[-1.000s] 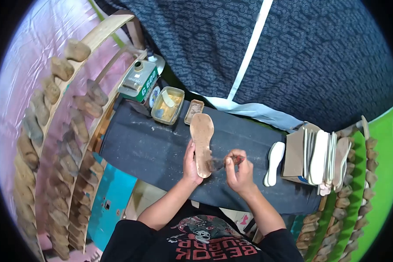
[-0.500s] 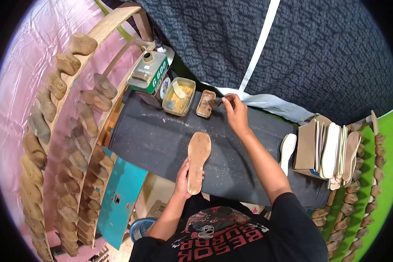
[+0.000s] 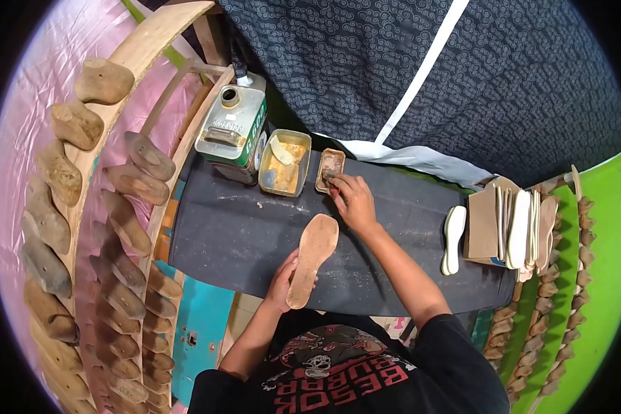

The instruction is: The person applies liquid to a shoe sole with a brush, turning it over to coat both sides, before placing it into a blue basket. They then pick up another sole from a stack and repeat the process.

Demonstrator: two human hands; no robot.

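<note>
While my left hand point(image 3: 283, 279) clamps the sole point(image 3: 314, 250) by its heel on the bench point(image 3: 234, 234) and my right hand point(image 3: 353, 198) curls at the small tray point(image 3: 330, 164), grip hidden, I fear a knock spilling it.

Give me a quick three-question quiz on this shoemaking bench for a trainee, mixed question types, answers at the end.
1. Multiple choice: what does the left hand hold?
A) a hammer
B) the brown sole
C) a pair of scissors

2. True or false: the white sole lies on the dark mat, apart from both hands.

3. Fill in the blank: the right hand has its fingertips at the small brown ____ next to the yellow tub.

Key
1. B
2. True
3. tray
</note>
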